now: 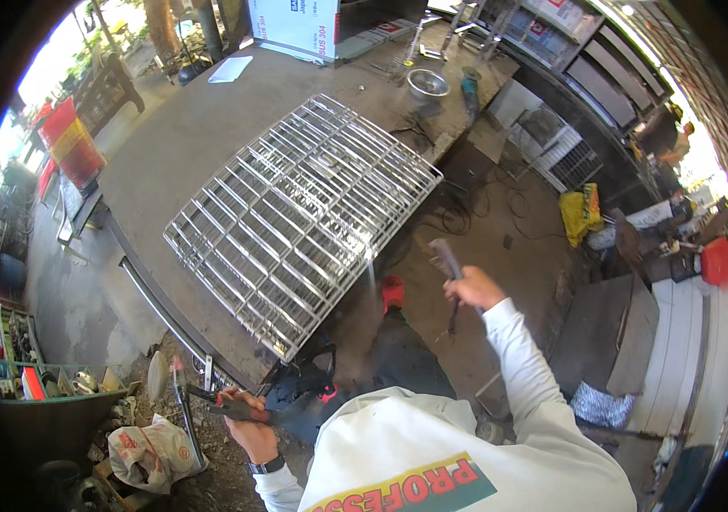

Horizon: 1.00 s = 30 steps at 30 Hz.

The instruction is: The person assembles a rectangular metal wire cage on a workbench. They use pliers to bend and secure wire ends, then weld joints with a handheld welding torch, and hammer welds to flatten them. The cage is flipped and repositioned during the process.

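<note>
My left hand [249,425], with a dark watch on the wrist, is closed around a dark, red-marked clamp-like tool [234,409]. It is low at the left, just off the table's near edge. My right hand [476,290] is raised right of the table and grips a greyish brush-like tool [446,258], its head pointing up and away. Its exact kind is unclear. Between and beyond the hands, a shiny metal bar grille [272,224] lies flat on the brown table [146,162]. Neither hand touches the grille.
A metal bowl [429,84] and a teal angle grinder [470,88] sit at the table's far right. Cables [458,224] trail across the floor at right. A white sack [155,452] and a tool bin [57,388] stand at lower left; a yellow bag [581,213] lies at right.
</note>
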### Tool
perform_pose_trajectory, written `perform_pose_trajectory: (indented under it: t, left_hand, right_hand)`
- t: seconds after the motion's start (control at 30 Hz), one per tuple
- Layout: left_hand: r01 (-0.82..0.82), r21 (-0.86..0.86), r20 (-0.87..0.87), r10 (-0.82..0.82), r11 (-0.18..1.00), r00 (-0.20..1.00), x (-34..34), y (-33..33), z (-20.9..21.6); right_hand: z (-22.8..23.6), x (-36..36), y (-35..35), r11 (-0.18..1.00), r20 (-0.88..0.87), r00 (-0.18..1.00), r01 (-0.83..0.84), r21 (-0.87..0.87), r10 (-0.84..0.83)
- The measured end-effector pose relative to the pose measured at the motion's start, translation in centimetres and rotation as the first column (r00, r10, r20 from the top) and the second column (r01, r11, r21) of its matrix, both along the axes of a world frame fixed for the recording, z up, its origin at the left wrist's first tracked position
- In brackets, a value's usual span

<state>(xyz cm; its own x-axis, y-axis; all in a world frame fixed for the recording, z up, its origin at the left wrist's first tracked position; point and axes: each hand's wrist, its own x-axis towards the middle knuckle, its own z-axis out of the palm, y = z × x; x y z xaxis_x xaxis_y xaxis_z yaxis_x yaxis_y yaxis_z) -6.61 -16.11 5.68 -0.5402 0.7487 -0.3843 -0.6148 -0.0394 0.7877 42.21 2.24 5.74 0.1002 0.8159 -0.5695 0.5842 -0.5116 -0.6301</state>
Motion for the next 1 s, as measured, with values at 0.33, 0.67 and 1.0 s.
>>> perform_pose_trajectory:
  t: [0.33,0.67,1.0]
  left_hand:
    - [-0.420,-0.241,-0.271,0.355,0.875,0.895,13.7,8.3,2.1]
    - [-0.837,-0.233,-0.396,0.738,0.495,0.547,15.7,7.6,9.5]
    - [-0.972,-0.129,-0.310,0.923,0.196,0.227,10.5,4.1,6.0]
  right_hand:
    - [-6.9,14.4,36.9,0.959,0.385,0.897,-0.269,0.086,0.217]
    - [-12.2,7.1,53.8,0.800,0.795,0.589,-0.544,0.255,0.147]
    - [-17.4,10.6,58.3,0.651,0.760,0.641,-0.623,0.433,0.108]
